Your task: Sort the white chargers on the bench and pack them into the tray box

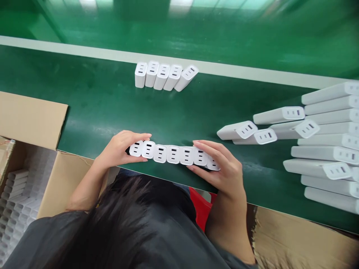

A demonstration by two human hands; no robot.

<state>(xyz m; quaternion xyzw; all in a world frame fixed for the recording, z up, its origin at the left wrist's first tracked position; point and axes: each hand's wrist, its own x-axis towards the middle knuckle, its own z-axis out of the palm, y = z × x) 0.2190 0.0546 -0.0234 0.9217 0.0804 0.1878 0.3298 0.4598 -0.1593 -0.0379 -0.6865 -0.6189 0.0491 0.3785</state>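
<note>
A row of several white chargers (174, 154) stands side by side near the table's front edge, their port ends facing up. My left hand (120, 147) is closed around the left end of this row, thumb and fingers on opposite sides. At the right end my right hand (221, 162) grips the last chargers in the same way and partly hides them. Each charger face shows dark slots, one wider than the others. The two chargers at the left sit slightly higher than their neighbours.
Several white chargers (163, 76) stand at the back of the green table (98, 116), the rightmost leaning. More chargers (322, 154) lie on their sides at the right. An open cardboard box (33, 119) with a white compartmented tray (17, 220) is at the left.
</note>
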